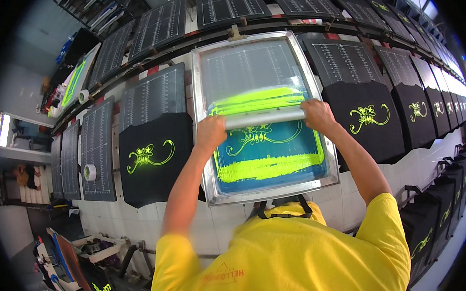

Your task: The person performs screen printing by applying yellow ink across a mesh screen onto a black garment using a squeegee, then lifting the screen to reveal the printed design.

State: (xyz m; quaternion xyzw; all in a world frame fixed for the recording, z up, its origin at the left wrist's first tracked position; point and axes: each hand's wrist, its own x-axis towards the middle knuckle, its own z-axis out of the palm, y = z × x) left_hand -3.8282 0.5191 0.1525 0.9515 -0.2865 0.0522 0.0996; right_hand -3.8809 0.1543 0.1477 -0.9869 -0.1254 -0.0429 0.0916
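Both of my hands grip the ends of a long pale squeegee [266, 117] that lies across a screen printing frame [270, 194]. My left hand [210, 133] is closed round its left end, and my right hand [318, 114] round its right end. Neon yellow-green ink [259, 99] is heaped along the far side of the squeegee. Another ink band [271, 167] runs across the near part of the blue mesh. Between squeegee and near band, a curly creature design [264, 135] shows in the mesh. What lies under the frame is mostly hidden.
A printed black shirt [157, 154] lies on a board to the left, another printed shirt [366, 115] to the right, with several more beyond. Gridded boards [231, 6] line a rail behind the frame. A tape roll [90, 172] rests on a left board. Black garments [431, 214] hang at lower right.
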